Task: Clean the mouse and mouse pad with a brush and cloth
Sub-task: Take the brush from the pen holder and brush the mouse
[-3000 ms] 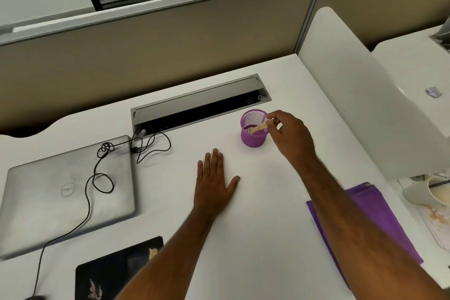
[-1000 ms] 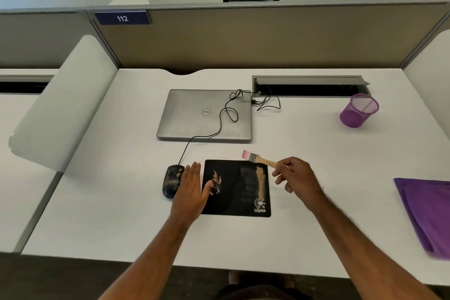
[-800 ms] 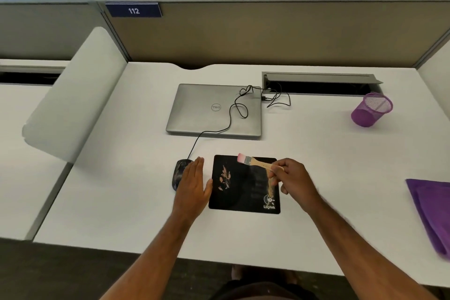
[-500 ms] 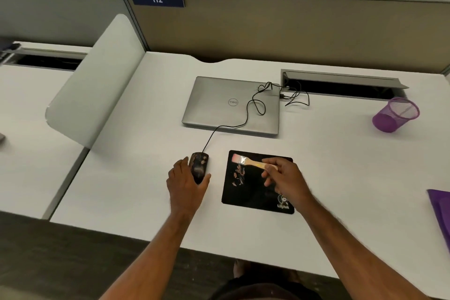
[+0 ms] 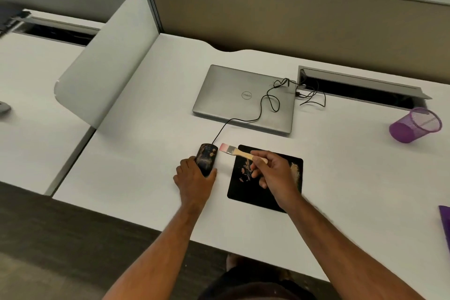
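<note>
I see the purple mesh cup (image 5: 415, 125) standing at the counter's (image 5: 146, 153) far right, its contents not discernible. My left hand (image 5: 194, 176) grips the smeared mouse (image 5: 206, 157) just left of the mouse pad (image 5: 263, 192). My right hand (image 5: 274, 170) pinches the brush (image 5: 235, 151), bristles beside the mouse. The purple cloth (image 5: 445, 224) lies at the right edge.

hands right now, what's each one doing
Left hand: grips the dirt-smeared black corded mouse.
Right hand: pinches the wooden-handled brush with pink bristles.
</note>
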### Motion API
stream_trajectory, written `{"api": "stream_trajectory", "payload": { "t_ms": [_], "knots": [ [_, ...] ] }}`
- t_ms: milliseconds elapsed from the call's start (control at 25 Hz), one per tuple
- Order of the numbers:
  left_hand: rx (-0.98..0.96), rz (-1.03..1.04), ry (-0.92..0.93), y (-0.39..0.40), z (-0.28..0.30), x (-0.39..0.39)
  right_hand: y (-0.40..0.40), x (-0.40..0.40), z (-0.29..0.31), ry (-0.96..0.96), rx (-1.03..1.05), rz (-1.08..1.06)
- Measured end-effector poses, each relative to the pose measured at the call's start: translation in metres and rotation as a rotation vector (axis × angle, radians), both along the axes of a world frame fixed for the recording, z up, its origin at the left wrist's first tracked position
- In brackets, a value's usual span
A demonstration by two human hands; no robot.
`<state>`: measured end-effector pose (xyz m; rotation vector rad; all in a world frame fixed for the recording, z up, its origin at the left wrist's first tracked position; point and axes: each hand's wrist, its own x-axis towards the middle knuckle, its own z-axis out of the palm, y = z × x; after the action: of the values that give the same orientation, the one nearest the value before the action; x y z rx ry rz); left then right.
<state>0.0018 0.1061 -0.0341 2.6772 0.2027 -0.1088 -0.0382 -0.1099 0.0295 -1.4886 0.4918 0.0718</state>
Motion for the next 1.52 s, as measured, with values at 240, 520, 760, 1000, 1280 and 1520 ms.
{"api": "stream_trajectory", "payload": {
  "t_ms": [240,520,760,1000,1280,1520],
  "knots": [
    [-0.055,0.046,-0.075,0.001,-0.004,-0.004,0.004,0.009,0.009,-0.039,-0.055,0.015],
    [-0.183,0.097,-0.197,0.008,0.006,-0.003,0.001,0.023,0.029,-0.146,-0.194,0.079],
    [-0.224,0.114,-0.288,0.01,0.017,-0.001,0.009,0.048,0.042,-0.188,-0.181,0.102],
    [-0.242,0.12,-0.311,0.015,0.026,-0.003,0.019,0.064,0.044,-0.175,-0.173,0.141],
    [-0.261,0.135,-0.321,0.024,0.035,0.002,0.025,0.065,0.04,-0.155,-0.156,0.176],
    [-0.255,0.128,-0.319,0.027,0.034,0.005,0.027,0.069,0.046,-0.182,-0.171,0.155]
  ]
}}
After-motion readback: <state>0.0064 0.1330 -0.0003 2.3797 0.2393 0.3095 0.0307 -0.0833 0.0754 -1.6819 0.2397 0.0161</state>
